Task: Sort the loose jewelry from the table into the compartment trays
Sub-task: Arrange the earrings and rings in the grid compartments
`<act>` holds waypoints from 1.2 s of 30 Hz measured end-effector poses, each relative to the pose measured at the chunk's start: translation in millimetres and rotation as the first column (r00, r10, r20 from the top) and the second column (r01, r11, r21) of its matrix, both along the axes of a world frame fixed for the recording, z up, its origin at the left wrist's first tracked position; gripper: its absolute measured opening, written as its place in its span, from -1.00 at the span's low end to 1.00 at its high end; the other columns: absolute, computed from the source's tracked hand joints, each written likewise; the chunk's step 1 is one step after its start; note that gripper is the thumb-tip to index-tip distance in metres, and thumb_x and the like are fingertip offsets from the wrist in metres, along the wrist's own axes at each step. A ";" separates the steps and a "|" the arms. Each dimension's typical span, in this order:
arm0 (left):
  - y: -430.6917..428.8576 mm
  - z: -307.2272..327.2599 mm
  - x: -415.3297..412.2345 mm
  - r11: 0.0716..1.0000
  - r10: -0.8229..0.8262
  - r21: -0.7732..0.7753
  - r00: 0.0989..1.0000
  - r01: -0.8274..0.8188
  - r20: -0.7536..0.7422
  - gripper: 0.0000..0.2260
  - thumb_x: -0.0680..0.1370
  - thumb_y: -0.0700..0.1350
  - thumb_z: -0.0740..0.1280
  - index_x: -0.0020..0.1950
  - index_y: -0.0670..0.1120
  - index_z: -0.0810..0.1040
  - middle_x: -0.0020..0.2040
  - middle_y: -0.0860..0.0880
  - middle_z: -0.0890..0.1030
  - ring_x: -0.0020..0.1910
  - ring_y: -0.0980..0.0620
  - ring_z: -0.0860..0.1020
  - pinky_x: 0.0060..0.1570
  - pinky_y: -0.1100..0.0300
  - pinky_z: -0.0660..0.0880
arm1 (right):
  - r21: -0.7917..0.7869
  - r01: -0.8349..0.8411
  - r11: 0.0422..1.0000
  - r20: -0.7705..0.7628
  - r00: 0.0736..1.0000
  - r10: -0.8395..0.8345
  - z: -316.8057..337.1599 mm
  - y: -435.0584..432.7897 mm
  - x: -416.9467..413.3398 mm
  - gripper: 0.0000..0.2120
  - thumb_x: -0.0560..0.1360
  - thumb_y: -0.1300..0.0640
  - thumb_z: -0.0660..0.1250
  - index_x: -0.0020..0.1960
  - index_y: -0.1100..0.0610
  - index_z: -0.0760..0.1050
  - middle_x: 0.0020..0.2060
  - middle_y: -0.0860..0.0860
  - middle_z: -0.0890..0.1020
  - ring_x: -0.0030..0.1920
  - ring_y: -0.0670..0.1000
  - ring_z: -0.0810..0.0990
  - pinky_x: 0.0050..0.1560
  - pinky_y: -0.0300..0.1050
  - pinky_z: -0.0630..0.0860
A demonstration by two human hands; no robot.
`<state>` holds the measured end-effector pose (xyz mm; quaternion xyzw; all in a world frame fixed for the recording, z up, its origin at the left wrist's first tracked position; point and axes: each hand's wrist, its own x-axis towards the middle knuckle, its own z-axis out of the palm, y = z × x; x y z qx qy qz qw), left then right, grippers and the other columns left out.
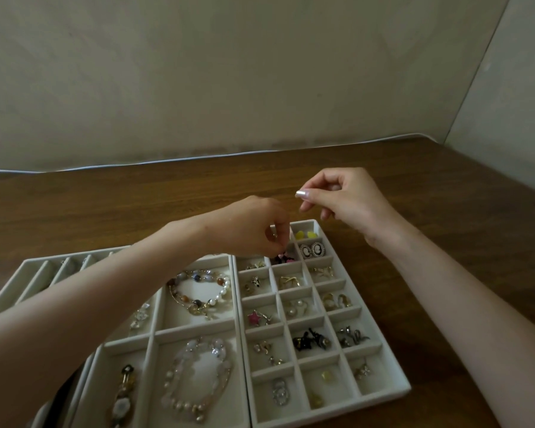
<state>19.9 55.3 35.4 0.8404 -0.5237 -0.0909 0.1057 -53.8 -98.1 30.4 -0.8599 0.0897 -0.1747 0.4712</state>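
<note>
The right compartment tray [380, 344] is a pale grid of small cells holding earrings and charms. My left hand [254, 230] reaches across it to a far cell. Its curled fingertips pinch at a pink and black earring [283, 257] lying there. My right hand [346, 199] hovers above the tray's far edge with thumb and forefinger pressed together. Anything between them is too small to see. Neighbouring cells hold yellow pieces [306, 234] and two round cameo earrings [311, 250].
A second tray [155, 335] on the left has larger cells with beaded bracelets [198, 291]. A third tray with long slots [31, 273] lies at the far left. The trays sit on a brown wooden table [445, 211], and a pale wall stands behind.
</note>
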 end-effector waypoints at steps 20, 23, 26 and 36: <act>1.7 -2.2 -3.1 0.999 -0.027 0.024 1.000 0.027 0.009 -0.92 0.47 -0.21 0.36 -0.15 -0.04 0.51 -0.16 0.13 0.48 -0.20 0.23 0.45 -0.15 0.40 0.44 | -0.003 -0.012 1.000 0.018 1.000 0.012 -0.8 0.7 -0.1 -0.92 0.51 0.18 0.36 -0.05 0.18 0.59 -0.22 0.02 0.67 -0.45 -0.33 0.51 -0.47 -0.49 0.35; 3.7 -3.7 -6.7 0.995 -0.100 0.002 0.986 0.100 0.132 -0.96 0.49 -0.20 0.35 -0.09 -0.08 0.55 -0.11 0.12 0.46 -0.22 0.25 0.41 -0.12 0.38 0.42 | 0.002 -0.014 1.000 0.023 1.000 0.014 -1.6 0.3 0.2 -0.93 0.50 0.18 0.36 -0.06 0.17 0.60 -0.23 0.03 0.68 -0.45 -0.31 0.51 -0.46 -0.48 0.35; 6.0 -4.2 -9.8 0.992 -0.127 0.016 0.942 0.129 0.311 -0.90 0.52 -0.05 0.33 0.01 0.01 0.57 0.01 0.13 0.42 -0.03 0.21 0.36 0.02 0.33 0.37 | 0.001 -0.012 1.000 0.028 1.000 0.012 -1.4 0.2 0.3 -0.93 0.50 0.19 0.37 -0.06 0.17 0.60 -0.24 0.03 0.67 -0.45 -0.31 0.51 -0.46 -0.48 0.35; -0.2 -7.1 -16.0 0.995 -0.084 0.091 0.867 0.045 0.491 -0.88 0.56 0.00 0.22 0.06 0.07 0.50 0.09 0.06 0.40 0.05 0.10 0.33 0.00 0.25 0.29 | -0.016 -0.020 1.000 0.028 0.999 0.020 -1.5 -0.3 0.6 -0.94 0.50 0.18 0.36 -0.06 0.14 0.59 -0.23 0.01 0.67 -0.45 -0.30 0.52 -0.46 -0.48 0.36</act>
